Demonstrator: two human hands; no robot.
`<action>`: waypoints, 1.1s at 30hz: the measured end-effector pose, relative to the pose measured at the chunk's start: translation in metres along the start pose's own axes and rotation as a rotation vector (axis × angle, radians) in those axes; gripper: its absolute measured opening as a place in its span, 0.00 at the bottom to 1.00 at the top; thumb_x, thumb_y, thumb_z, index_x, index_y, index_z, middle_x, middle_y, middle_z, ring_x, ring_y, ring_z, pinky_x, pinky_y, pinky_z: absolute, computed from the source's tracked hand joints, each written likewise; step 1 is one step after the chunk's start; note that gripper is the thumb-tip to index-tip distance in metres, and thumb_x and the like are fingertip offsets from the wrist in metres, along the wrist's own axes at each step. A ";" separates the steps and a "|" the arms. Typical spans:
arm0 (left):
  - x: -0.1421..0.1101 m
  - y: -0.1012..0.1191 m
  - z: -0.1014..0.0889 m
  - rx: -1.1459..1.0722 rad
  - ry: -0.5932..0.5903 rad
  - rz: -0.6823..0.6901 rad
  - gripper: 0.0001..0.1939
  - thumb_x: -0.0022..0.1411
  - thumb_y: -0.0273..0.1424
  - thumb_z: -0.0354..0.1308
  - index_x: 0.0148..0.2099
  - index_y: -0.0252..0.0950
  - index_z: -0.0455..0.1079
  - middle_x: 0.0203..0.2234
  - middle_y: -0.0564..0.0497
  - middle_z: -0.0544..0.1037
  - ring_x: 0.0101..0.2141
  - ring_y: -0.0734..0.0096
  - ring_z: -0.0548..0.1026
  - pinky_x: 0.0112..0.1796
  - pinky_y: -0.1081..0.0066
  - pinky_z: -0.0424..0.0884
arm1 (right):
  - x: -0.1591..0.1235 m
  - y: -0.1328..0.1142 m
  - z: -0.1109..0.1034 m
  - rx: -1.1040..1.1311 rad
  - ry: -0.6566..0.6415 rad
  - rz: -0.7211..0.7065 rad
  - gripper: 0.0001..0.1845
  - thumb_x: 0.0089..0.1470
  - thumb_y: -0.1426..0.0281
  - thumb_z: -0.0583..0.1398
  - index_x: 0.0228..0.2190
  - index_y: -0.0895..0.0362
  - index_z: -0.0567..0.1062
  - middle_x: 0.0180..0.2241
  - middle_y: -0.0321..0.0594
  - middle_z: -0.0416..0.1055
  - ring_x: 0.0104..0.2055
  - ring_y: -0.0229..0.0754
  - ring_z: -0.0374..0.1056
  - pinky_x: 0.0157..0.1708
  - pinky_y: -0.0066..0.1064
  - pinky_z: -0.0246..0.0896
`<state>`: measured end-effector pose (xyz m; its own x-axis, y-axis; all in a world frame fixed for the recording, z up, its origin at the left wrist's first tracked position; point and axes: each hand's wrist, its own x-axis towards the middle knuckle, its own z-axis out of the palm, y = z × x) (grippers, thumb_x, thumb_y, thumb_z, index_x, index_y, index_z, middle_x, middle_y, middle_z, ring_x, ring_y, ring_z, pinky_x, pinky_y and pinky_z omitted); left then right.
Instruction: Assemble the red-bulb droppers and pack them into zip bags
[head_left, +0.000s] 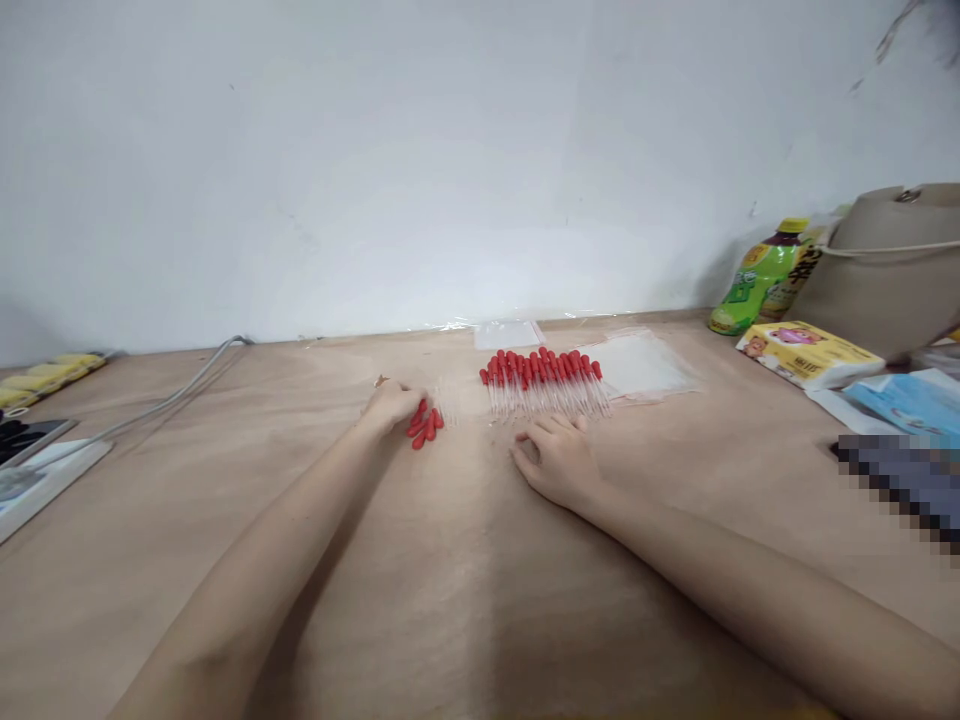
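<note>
My left hand (394, 404) reaches in at the left edge of a small pile of loose red rubber bulbs (430, 428). Its fingers are closed together at one red bulb, though the fingertips are partly hidden. Just right of the pile lie several thin clear dropper tubes (448, 402) without bulbs. A dense row of droppers (546, 385), clear tubes capped with red bulbs, lies farther right. In front of that row, my right hand (561, 462) rests on the table, fingers loosely bent and thumb apart, with nothing seen in it.
Behind the droppers lie clear plastic bags (645, 362) on the wooden table (420, 580). To the right are a green drink bottle (757, 280), a yellow tissue pack (810, 352), a beige bag (885, 270) and a blue packet (911, 405). A grey cable (180, 390) runs along the left.
</note>
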<state>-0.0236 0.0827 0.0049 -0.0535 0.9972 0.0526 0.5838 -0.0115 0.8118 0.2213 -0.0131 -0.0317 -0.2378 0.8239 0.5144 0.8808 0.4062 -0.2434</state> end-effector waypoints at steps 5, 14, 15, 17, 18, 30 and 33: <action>-0.014 0.011 -0.007 -0.047 -0.032 -0.026 0.11 0.50 0.29 0.51 0.17 0.35 0.60 0.06 0.52 0.64 0.15 0.66 0.70 0.21 0.69 0.65 | -0.007 0.010 -0.007 0.029 -0.027 -0.029 0.13 0.50 0.59 0.57 0.30 0.53 0.76 0.30 0.39 0.69 0.37 0.42 0.60 0.36 0.34 0.44; -0.086 0.011 0.024 0.101 -0.058 0.558 0.08 0.62 0.33 0.46 0.36 0.35 0.62 0.29 0.49 0.73 0.30 0.71 0.71 0.32 0.71 0.67 | -0.006 0.012 -0.005 0.166 -0.005 -0.018 0.09 0.53 0.68 0.55 0.27 0.56 0.74 0.30 0.40 0.69 0.37 0.41 0.61 0.37 0.33 0.51; -0.092 0.009 0.029 0.125 -0.121 0.594 0.07 0.62 0.32 0.47 0.37 0.36 0.63 0.30 0.49 0.73 0.32 0.71 0.72 0.34 0.70 0.67 | -0.006 0.013 -0.006 0.193 0.015 -0.005 0.08 0.53 0.68 0.54 0.27 0.56 0.73 0.31 0.40 0.69 0.37 0.41 0.61 0.37 0.33 0.51; -0.098 0.007 0.036 0.130 -0.207 0.617 0.07 0.61 0.31 0.49 0.41 0.36 0.64 0.33 0.49 0.74 0.34 0.70 0.72 0.36 0.69 0.67 | -0.008 0.016 -0.008 0.258 0.033 0.021 0.07 0.53 0.69 0.54 0.29 0.56 0.71 0.31 0.40 0.69 0.35 0.40 0.62 0.38 0.33 0.51; -0.099 0.007 0.038 0.127 -0.231 0.619 0.08 0.61 0.31 0.49 0.43 0.36 0.65 0.33 0.49 0.74 0.36 0.69 0.72 0.37 0.69 0.67 | -0.009 0.016 -0.009 0.291 0.028 0.033 0.07 0.53 0.69 0.53 0.29 0.56 0.70 0.30 0.39 0.69 0.34 0.39 0.63 0.38 0.33 0.51; -0.098 0.011 0.040 0.073 -0.278 0.577 0.09 0.62 0.33 0.48 0.38 0.34 0.68 0.30 0.50 0.73 0.31 0.71 0.70 0.33 0.71 0.65 | -0.012 0.010 -0.014 0.375 -0.064 -0.103 0.06 0.54 0.68 0.53 0.29 0.55 0.68 0.26 0.33 0.71 0.25 0.33 0.63 0.41 0.33 0.45; -0.099 0.011 0.040 0.060 -0.275 0.567 0.09 0.62 0.33 0.48 0.38 0.34 0.67 0.28 0.51 0.72 0.28 0.73 0.68 0.30 0.73 0.64 | -0.012 0.008 -0.014 0.368 -0.070 -0.119 0.08 0.55 0.67 0.52 0.30 0.56 0.69 0.26 0.33 0.72 0.24 0.32 0.62 0.40 0.33 0.44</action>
<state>0.0207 -0.0127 -0.0148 0.4830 0.8198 0.3075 0.5051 -0.5477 0.6670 0.2375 -0.0254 -0.0284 -0.3680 0.7825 0.5022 0.6426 0.6044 -0.4709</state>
